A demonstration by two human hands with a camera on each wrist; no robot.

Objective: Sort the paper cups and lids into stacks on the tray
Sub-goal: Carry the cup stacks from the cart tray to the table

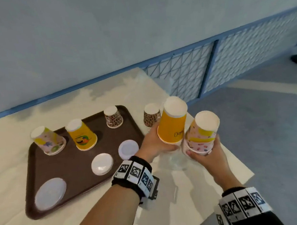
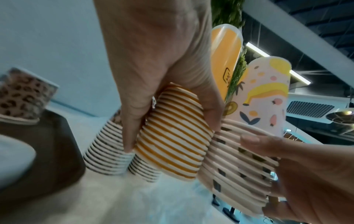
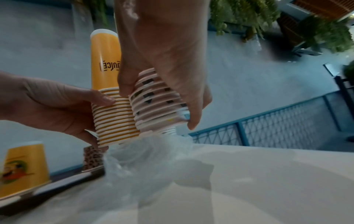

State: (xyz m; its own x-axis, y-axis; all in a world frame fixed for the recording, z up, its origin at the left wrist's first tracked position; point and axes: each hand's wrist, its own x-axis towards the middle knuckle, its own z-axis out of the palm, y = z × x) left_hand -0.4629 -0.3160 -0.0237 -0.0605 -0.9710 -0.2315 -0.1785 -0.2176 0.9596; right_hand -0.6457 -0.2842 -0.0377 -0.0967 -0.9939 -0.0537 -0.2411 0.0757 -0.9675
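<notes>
Pale cloth covers the table [image 1: 97, 96], with a brown tray [image 1: 72, 163] at its left. Just right of the tray, the left hand [image 1: 151, 145] grips a stack of orange cups [image 1: 172, 124], and the right hand [image 1: 210, 153] grips a stack of pink fruit-print cups [image 1: 201, 135] beside it. Below them lies what may be clear plastic wrap [image 3: 145, 157], blurred. On the tray stand three upturned cups and three lids [image 1: 102, 164].

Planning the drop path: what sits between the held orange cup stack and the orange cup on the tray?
In the head view, between the orange stack and the tray's orange cup lie the tray's leopard cup and a white lid.
</notes>
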